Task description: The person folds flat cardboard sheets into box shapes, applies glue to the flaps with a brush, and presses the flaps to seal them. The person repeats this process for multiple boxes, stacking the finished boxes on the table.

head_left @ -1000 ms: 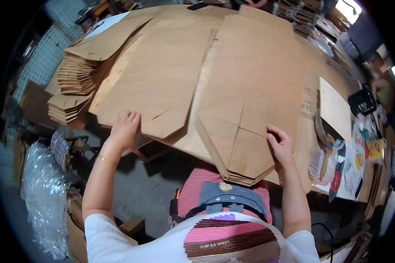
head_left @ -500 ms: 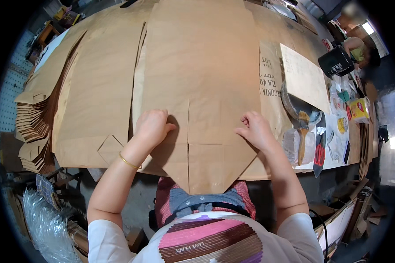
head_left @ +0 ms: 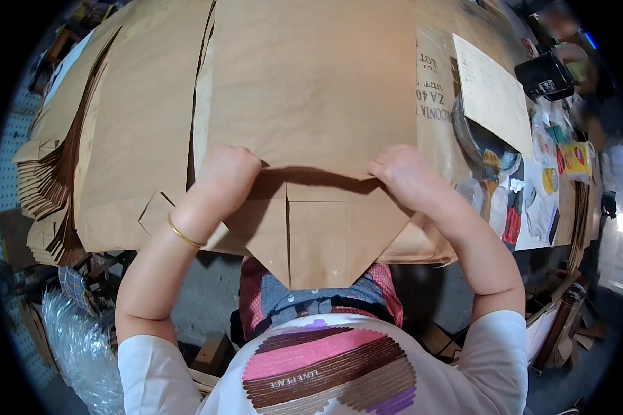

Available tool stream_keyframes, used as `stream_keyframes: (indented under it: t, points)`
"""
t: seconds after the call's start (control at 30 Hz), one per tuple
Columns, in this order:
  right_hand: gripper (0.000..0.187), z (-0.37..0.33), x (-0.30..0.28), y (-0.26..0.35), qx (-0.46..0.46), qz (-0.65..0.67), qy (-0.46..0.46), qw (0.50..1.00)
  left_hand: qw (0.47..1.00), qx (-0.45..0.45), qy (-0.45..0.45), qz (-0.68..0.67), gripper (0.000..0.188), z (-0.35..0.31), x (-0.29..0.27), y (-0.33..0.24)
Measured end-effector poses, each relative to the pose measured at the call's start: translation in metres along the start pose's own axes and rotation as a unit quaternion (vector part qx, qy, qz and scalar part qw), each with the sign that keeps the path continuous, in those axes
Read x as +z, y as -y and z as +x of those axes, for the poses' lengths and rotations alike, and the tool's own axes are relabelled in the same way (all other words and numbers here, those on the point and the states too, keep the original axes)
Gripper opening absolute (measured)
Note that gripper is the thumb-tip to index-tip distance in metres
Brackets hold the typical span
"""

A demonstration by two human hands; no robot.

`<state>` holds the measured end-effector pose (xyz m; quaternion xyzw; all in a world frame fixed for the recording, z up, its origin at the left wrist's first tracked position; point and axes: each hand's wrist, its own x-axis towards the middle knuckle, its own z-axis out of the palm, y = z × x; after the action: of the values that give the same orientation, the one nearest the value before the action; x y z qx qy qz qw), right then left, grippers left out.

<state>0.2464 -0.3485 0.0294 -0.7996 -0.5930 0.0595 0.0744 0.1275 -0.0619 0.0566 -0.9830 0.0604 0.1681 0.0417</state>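
Observation:
A large brown kraft paper bag lies in front of me, its creased, angled end reaching over the table's near edge toward my lap. A raised fold crosses the bag between my hands and casts a dark shadow below it. My left hand, with a gold bangle on the wrist, is closed on the fold's left end. At the fold's right end, my right hand pinches the paper between thumb and fingers. The left fingertips are partly hidden.
More flat bags and a fanned stack lie left. On the right are a pale board over a round basin, a brush, red-handled scissors and a yellow packet. A person is by a black container.
Both hands have moved away from me and closed on the bag. The paper, flat before, now rises in a fold between them. The view has shifted slightly.

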Motion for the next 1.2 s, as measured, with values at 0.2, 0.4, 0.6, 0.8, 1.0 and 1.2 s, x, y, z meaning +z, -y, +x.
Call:
stream_keyframes:
  t: [0.2, 0.4, 0.6, 0.8, 1.0, 1.2]
  points:
    - [0.041, -0.017, 0.034, 0.038, 0.083, -0.016, -0.101, 0.991, 0.996, -0.020, -0.086, 0.027, 0.043, -0.024, 0.035, -0.041]
    - [0.093, -0.001, 0.058, 0.095, 0.160, 0.072, -0.031, 0.984, 0.978, 0.020, -0.112, -0.175, 0.095, -0.030, 0.062, -0.067]
    - [0.087, -0.041, 0.050, 0.066, 0.207, 0.126, -0.119, 0.963, 0.966, 0.001, -0.156, -0.207, 0.101, -0.052, 0.070, -0.029]
    - [0.019, -0.027, 0.044, 0.026, 0.321, 0.413, -0.262, 0.811, 0.861, -0.059, -0.188, -0.469, 0.065, -0.028, 0.044, -0.010]
    - [0.016, -0.022, 0.061, 0.025, 0.283, 0.349, -0.331, 0.830, 0.883, -0.112, -0.336, -0.308, 0.047, 0.009, 0.032, -0.053]
    - [0.021, -0.019, 0.032, 0.060, 0.200, 0.206, -0.435, 0.853, 0.833, -0.056, -0.288, -0.469, 0.035, -0.003, 0.034, -0.035]
